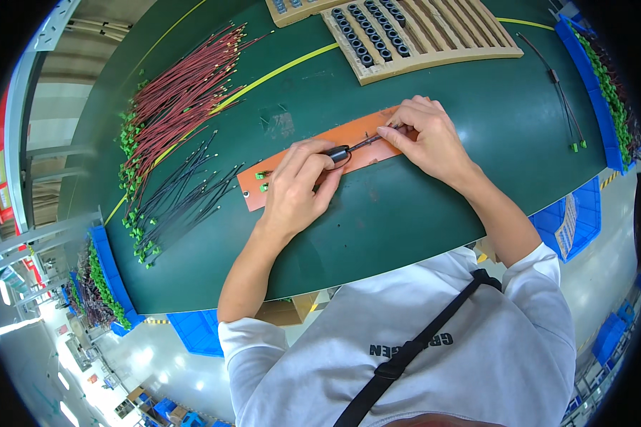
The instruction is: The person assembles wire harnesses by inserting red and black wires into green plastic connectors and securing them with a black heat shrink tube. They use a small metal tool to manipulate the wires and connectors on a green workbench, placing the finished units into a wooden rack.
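Note:
An orange board [356, 130] lies slanted on the green tabletop under both hands. My left hand [293, 186] is closed around a black cylindrical sleeve [337, 153] with thin dark wires running through it; a small loop of wire shows beside the sleeve. My right hand [434, 139] pinches the dark wires [365, 142] farther right, where its fingers hide the ends. Two green connectors [262, 176] rest at the board's left end, just left of my left hand.
Red wires [185, 89] with green connectors spread at the far left, with black wires [185, 192] nearer. A slotted wooden tray [434, 62] holds black cylinders [367, 32] at the back. One wire assembly [559, 85] lies right. Blue bins [592, 92] flank the table.

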A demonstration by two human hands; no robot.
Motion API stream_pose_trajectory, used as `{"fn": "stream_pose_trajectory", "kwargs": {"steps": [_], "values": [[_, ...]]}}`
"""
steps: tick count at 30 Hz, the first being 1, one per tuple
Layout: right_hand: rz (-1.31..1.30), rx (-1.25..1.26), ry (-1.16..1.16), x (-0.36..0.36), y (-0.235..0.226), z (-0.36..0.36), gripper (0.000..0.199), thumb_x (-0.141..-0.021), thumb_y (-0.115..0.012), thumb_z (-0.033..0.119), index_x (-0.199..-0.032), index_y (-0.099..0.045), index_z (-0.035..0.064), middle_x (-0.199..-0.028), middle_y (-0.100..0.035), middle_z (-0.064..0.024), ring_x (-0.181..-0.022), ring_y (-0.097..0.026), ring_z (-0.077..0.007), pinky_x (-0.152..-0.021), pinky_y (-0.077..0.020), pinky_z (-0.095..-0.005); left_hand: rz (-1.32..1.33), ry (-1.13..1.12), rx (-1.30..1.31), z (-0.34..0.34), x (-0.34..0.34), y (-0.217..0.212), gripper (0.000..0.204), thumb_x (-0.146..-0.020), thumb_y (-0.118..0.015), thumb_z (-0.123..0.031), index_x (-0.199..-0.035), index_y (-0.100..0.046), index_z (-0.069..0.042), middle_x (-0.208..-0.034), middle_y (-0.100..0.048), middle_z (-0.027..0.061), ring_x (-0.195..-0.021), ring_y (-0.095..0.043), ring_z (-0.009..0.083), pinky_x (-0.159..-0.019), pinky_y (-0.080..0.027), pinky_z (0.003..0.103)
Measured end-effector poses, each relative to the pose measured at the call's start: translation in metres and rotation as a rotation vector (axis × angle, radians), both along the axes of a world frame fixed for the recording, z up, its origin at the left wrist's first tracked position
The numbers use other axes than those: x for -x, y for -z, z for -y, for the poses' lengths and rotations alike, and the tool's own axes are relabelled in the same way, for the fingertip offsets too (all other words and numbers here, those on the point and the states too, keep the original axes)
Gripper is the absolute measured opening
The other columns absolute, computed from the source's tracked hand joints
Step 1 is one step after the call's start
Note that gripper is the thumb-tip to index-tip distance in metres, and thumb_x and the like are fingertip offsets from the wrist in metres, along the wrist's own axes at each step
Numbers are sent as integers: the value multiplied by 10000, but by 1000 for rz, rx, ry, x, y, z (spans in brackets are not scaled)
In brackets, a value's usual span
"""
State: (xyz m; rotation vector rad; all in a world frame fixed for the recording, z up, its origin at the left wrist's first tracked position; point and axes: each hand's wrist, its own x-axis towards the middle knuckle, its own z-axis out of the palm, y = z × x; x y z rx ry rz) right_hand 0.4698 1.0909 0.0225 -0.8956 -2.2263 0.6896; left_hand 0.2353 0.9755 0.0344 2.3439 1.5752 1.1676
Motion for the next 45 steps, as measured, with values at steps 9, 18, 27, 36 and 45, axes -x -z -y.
{"fn": "stream_pose_trajectory", "kwargs": {"steps": [9, 18, 27, 36, 45], "values": [[37, -99, -81, 10, 0, 5, 172, -883, -765, 163, -780, -670, 63, -762, -641, -43, -758, -566, -235, -761, -401, -392, 200, -92, 138, -5, -6, 10, 279, -777, -818, 76, -814, -553, -6, -913, -718, 132, -956, -718, 270, -701, -597, 330], [10, -65, -85, 0, 1, -3, 197, -889, -759, 151, -785, -628, 46, -767, -622, -51, -754, -550, -243, -756, -406, -385, 179, -94, 161, -18, -16, 9, 223, -790, -808, 76, -847, -606, 2, -916, -706, 115, -854, -718, 224, -730, -601, 321], [25, -42, -74, -12, 4, -11, 207, -891, -755, 151, -793, -604, 49, -762, -605, -52, -751, -544, -243, -739, -400, -384, 312, -111, 297, -27, -31, 2, 238, -832, -795, 46, -1044, -694, 5, -1011, -723, 110, -854, -729, 193, -785, -611, 306], [-1, -65, -50, -14, 6, -13, 192, -899, -743, 146, -801, -608, 51, -761, -600, -53, -746, -541, -245, -757, -400, -392, 405, -127, 359, -27, -34, 3, 320, -839, -791, 53, -1118, -648, -10, -1024, -750, 124, -958, -760, 221, -865, -624, 329], [-88, 124, 51, -38, 11, -22, 243, -945, -727, 184, -773, -604, 65, -671, -497, -9, -681, -459, -183, -748, -351, -356, 333, 60, 492, -55, -19, -16, 281, -913, -747, -59, -1189, -701, -34, -1048, -767, 93, -921, -691, 190, -885, -561, 341]]}}
